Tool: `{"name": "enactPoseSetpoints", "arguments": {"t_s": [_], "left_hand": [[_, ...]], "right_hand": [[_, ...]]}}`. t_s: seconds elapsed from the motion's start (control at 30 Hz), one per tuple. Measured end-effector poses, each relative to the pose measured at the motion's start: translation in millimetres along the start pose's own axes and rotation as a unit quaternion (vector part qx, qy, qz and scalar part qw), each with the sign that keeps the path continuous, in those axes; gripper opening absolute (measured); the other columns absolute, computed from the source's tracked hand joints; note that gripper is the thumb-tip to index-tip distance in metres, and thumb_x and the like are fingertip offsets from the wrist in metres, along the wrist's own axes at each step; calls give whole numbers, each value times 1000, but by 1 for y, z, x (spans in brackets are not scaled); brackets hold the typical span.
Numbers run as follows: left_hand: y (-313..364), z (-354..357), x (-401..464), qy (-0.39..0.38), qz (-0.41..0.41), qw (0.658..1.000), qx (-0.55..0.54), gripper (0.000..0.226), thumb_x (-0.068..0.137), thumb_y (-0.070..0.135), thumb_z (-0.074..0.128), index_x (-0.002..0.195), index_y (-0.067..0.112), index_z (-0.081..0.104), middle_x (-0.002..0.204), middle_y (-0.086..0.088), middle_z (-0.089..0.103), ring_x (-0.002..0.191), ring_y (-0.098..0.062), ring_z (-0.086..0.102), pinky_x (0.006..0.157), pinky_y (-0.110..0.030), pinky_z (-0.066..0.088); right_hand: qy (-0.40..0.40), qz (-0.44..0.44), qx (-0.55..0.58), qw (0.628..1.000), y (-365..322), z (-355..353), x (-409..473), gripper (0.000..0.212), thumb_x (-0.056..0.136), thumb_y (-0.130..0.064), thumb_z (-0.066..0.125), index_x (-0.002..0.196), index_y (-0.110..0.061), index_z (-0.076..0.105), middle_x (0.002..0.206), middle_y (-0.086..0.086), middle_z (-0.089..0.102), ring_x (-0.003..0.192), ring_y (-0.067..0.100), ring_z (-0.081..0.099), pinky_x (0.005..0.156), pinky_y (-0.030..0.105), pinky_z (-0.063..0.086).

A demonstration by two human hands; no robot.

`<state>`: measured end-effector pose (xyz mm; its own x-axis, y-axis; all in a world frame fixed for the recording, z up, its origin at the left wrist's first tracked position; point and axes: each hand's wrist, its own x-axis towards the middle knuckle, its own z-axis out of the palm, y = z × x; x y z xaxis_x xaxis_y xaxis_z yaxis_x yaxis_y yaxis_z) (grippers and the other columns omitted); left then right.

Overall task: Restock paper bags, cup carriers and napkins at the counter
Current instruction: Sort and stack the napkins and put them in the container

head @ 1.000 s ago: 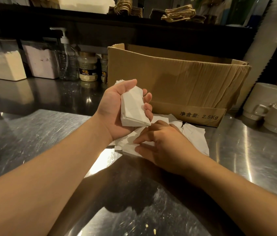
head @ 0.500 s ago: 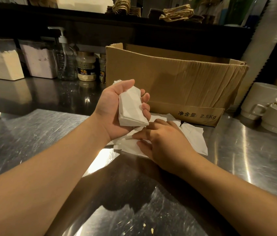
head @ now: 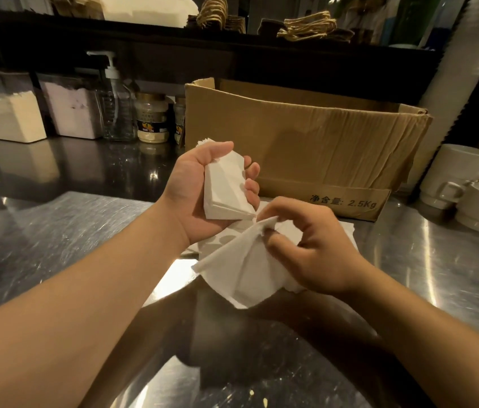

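Observation:
My left hand [head: 200, 192] grips a thick stack of folded white napkins [head: 225, 188], held above the steel counter [head: 56, 231]. Just right of it, my right hand [head: 314, 248] pinches a loose white napkin [head: 244, 269] by its upper corner and holds it lifted off the counter. A few more loose napkins [head: 347, 231] lie flat under and behind my right hand. An open cardboard box [head: 306, 142] stands right behind both hands. On the dark shelf at the back lie brown paper bags with twisted handles [head: 309, 26] and a white stack [head: 150, 8].
Along the back left stand two powder tubs [head: 11, 116], a pump bottle [head: 116, 104] and a jar [head: 151, 119]. Stacked white mugs [head: 464, 184] sit at the right edge beside a white ribbed column [head: 456, 63]. Crumbs dot the near counter.
My right hand rose from pressing on the flat napkins and now lifts one napkin off the counter. The left hand kept its stack in nearly the same place.

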<state>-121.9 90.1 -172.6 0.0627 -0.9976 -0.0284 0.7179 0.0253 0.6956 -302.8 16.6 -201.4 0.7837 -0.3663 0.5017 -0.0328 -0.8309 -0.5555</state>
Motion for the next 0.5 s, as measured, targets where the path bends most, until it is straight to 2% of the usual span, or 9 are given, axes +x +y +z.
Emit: {"name": "enactPoseSetpoints", "arguments": {"t_s": [0.07,0.13,0.2,0.27,0.33,0.4,0.5], "left_hand": [[0,1,0,-2,-5,1000,11,48,81,35,63,124,15,51,100,-6,61,77,-16,54,77,-29,45],[0,1,0,9,-10,999,47,48,83,35,61,125,14,54,103,-7,63,80,-18,58,81,-32,48],[-2,2,-1,18,-21,995,99,50,83,37,62,126,13,58,109,-9,64,87,-22,64,86,-37,51],[-6,4,-1,16,-31,988,148,48,83,38,61,123,12,60,109,-9,66,89,-24,67,84,-38,53],[-9,7,-3,19,-50,984,167,44,82,37,61,116,10,62,96,-9,70,80,-23,68,74,-35,54],[-12,9,-4,25,-88,981,170,52,77,37,63,122,10,60,91,-10,69,74,-25,68,71,-34,56],[-14,9,-1,8,-109,976,190,67,77,38,65,136,10,53,100,-13,68,83,-28,68,81,-40,55]], "right_hand": [[4,18,158,987,-1,-4,-2,12,81,-29,57,87,-29,68,89,-8,67,87,14,64,79,31,55],[24,42,292,955,-1,-7,-2,13,79,-15,60,86,-18,70,84,3,67,81,21,61,74,34,53],[51,81,350,932,-4,-10,-1,14,80,-6,56,84,-11,68,81,8,65,76,23,56,67,29,49],[70,118,365,921,-6,-14,2,24,89,-2,56,78,-16,72,79,6,66,73,21,57,63,27,48],[69,129,348,926,-6,-19,3,38,97,4,52,77,-20,73,79,3,70,72,18,62,64,27,50],[55,126,293,946,-6,-23,4,30,97,4,53,84,-15,72,84,3,73,77,18,68,69,27,56],[54,128,213,967,-4,-29,5,21,95,-1,59,86,-15,72,84,1,74,78,15,69,73,27,57]]}}
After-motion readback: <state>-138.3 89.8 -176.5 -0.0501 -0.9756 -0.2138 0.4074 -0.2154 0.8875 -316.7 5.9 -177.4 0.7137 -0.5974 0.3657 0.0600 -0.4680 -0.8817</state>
